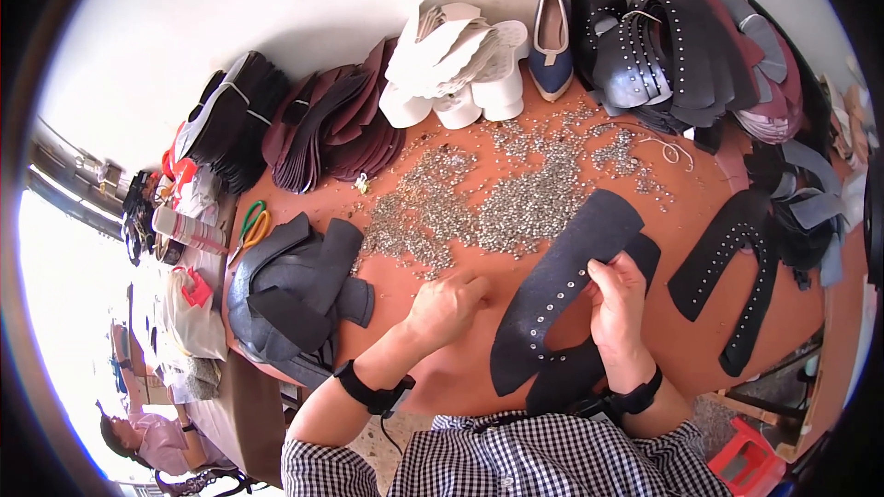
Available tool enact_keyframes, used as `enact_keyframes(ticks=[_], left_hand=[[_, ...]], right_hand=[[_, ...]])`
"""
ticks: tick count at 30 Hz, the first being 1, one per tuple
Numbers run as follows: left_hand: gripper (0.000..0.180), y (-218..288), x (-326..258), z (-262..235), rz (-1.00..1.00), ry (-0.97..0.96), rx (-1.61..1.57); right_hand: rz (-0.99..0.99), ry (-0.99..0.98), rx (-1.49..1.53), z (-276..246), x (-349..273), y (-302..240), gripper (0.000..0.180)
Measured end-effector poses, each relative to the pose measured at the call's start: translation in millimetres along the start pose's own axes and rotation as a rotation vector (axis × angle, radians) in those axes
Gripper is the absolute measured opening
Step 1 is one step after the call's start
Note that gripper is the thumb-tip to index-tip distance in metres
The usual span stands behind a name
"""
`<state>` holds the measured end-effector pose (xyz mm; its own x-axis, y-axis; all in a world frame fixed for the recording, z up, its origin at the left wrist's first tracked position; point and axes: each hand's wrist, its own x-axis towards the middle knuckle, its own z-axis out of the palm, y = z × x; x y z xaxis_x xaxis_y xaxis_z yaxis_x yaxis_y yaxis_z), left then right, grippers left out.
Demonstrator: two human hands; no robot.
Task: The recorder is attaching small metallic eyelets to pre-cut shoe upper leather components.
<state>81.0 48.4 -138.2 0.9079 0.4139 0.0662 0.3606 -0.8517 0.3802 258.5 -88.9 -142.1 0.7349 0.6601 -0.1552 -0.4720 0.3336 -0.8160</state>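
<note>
Above the table, right hand pinches studded black piece; left hand curls, grip unclear.

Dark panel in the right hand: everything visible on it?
The dark panel is curved, horseshoe-like, blackish, leather-looking. Silvery eyelets run in a row along its inner edge. The right hand pinches that edge, hiding part. It's held over the table, bend toward the person; contact below is unclear.
</note>
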Motion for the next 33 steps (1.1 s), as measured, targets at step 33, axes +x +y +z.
enact_keyframes(ticks=[33], left_hand=[[0.017,83,73,-9,0.206,0.367,-0.492]], right_hand=[[-0.045,-0.197,-0.115,3,-10,-4,0.011]])
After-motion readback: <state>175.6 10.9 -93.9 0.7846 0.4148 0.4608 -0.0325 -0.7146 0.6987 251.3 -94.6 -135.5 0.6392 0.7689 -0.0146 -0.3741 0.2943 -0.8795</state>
